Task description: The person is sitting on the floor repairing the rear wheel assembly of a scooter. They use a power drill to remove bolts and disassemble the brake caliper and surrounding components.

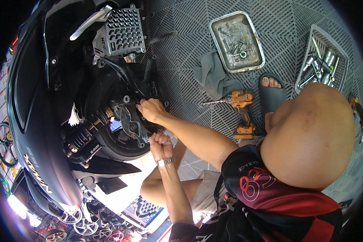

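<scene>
The rear end of a black scooter fills the left side, with its tyre and a dark metal bracket at the wheel hub. My right hand bends its fingers over the bracket's upper edge, thumb side against the dark metal. Below it, my left hand, with a metal watch on the wrist, is closed in a fist at the bracket's lower end. A small bluish bit shows by its fingertips; what it grips is hidden.
An orange cordless drill lies by a grey cloth on the ribbed floor. Beyond are a metal tray of bolts and a grey basket of sockets. A shock absorber and silver grille cover flank the wheel.
</scene>
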A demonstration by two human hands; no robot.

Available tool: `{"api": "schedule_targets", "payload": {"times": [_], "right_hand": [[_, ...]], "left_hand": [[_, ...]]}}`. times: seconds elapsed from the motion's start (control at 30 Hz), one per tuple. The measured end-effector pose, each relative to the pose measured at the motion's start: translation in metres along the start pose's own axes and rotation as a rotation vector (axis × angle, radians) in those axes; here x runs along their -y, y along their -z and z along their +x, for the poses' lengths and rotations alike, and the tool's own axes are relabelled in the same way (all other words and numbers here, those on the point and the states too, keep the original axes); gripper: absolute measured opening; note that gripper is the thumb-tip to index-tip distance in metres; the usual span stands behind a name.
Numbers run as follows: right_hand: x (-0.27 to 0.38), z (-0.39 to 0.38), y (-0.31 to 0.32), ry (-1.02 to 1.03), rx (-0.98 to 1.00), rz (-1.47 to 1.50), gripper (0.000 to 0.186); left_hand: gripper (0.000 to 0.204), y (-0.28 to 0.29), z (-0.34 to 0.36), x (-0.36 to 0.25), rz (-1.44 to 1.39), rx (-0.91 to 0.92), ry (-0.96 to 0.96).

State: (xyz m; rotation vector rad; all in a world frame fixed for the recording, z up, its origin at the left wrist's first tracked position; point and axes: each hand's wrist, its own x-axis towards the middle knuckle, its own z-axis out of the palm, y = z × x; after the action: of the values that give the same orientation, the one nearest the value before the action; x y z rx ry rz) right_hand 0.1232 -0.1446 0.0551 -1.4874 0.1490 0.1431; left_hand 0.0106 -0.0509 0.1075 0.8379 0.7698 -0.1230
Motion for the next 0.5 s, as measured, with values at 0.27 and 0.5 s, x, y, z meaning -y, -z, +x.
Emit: {"api": "schedule_targets", "payload": {"times": [0.27, 0.5], "right_hand": [[-0.003, 0.002, -0.005, 0.077, -0.059, -0.04, 0.038], [-0.019, -0.036, 0.016, 0.149, -0.175, 0.046, 0.038]], "left_hand": [[0.027, -0.004, 0.0, -0.002, 0.007, -0.003, 0.005], [0.029, -0.003, -0.003, 0.007, 0.005, -0.069, -0.067]]}}
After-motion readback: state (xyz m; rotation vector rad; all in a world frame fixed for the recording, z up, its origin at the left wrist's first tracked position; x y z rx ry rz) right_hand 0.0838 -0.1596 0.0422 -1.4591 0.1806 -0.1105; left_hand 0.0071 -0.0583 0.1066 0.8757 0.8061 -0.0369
